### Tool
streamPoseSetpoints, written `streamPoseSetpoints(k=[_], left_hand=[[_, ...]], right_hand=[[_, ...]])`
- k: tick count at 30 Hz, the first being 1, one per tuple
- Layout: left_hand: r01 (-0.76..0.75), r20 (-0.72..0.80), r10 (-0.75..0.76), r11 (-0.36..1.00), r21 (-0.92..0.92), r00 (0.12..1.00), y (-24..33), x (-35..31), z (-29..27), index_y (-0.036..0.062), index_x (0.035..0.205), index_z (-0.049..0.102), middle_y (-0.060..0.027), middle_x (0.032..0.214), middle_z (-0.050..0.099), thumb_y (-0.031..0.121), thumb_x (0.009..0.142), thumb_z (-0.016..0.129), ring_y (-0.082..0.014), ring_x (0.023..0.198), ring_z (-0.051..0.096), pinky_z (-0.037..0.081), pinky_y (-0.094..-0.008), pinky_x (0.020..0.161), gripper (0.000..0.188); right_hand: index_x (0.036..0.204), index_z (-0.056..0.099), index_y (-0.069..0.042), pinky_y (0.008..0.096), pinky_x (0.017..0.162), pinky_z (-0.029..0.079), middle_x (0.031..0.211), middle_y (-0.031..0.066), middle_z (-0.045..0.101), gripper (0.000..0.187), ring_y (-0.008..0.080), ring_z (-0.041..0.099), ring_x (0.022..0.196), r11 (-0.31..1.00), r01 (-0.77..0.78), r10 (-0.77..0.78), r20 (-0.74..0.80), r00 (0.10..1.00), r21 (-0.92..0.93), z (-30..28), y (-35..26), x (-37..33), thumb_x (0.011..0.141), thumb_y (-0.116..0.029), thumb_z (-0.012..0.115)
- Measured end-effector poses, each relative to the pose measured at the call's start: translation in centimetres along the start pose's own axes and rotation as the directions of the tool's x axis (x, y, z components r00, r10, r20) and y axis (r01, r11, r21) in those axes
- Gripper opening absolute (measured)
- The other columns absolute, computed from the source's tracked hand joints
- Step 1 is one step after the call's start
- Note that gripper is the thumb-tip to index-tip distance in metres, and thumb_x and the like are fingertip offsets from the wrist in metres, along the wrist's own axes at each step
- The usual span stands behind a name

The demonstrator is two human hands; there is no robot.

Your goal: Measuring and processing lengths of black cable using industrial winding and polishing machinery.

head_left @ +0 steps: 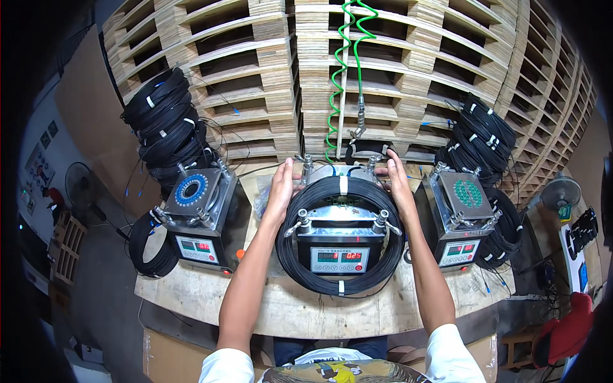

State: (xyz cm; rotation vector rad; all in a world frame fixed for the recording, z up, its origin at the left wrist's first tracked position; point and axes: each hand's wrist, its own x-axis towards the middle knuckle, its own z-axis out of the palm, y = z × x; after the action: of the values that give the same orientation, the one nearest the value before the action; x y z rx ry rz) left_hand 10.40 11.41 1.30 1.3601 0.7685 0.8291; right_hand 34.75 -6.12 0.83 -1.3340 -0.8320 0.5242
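Flanking, presumably for even support, the black coil (pixel 287 249) framing the middle machine (pixel 338 239) between the bench (pixel 300 317) side edges: left hand (pixel 281 193), right hand (pixel 398 184), fingers extended, unclenched.

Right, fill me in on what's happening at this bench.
The person's open left hand and right hand flank a coil of black cable bound with white ties. From this view, the coil rings the lit control panel of the middle bench-top machine; whether they touch is unclear. A left machine and a right machine stand either side, cable stacks behind both.
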Motion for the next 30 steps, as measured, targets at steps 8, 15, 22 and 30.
streamPoseSetpoints(k=[8,15,22,30], left_hand=[[0.003,0.018,-0.001,0.994,-0.108,1.0,0.5,-0.3,0.5,0.01,0.145,0.043,-0.013,0.112,0.061,0.058,0.101,0.047,-0.0139,0.077,0.062,0.053,-0.0271,0.072,0.066],[-0.029,0.074,0.03,0.999,-0.014,0.997,0.0,0.3,0.1,0.012,0.148,0.041,-0.0127,0.106,0.065,0.062,0.101,0.041,-0.0109,0.067,0.057,0.049,-0.0237,0.06,0.069],[-0.01,0.039,0.01,1.0,-0.019,0.999,0.2,-0.1,0.1,0.0072,0.14,0.047,-0.0113,0.103,0.061,0.06,0.101,0.047,-0.0137,0.082,0.06,0.05,-0.0262,0.073,0.066],[-0.019,0.023,0.019,1.0,-0.007,1.0,0.3,-0.2,0.4,0.0112,0.146,0.044,-0.0124,0.109,0.061,0.063,0.101,0.042,-0.0136,0.077,0.058,0.048,-0.0241,0.071,0.068]], right_hand=[[0.154,0.034,-0.017,0.0265,0.071,0.052,0.105,0.0094,0.058,0.062,0.0141,0.062,0.077,0.999,-0.007,0.008,-0.029,1.0,0.038,0.2,0.0,-0.2,0.104,-0.051,0.046],[0.153,0.035,-0.017,0.0272,0.073,0.051,0.098,0.0077,0.059,0.062,0.0135,0.059,0.08,0.999,0.019,-0.02,-0.011,1.0,-0.033,-0.3,0.8,0.4,0.103,-0.05,0.05],[0.153,0.035,-0.017,0.0276,0.078,0.05,0.101,0.0086,0.061,0.062,0.0125,0.057,0.084,0.999,0.026,-0.025,0.012,1.0,-0.032,0.1,0.2,0.0,0.103,-0.05,0.05],[0.153,0.035,-0.014,0.0285,0.069,0.055,0.108,0.0114,0.059,0.063,0.0149,0.06,0.088,1.0,0.024,-0.025,-0.07,0.997,-0.003,0.2,0.1,-0.2,0.102,-0.046,0.053]])
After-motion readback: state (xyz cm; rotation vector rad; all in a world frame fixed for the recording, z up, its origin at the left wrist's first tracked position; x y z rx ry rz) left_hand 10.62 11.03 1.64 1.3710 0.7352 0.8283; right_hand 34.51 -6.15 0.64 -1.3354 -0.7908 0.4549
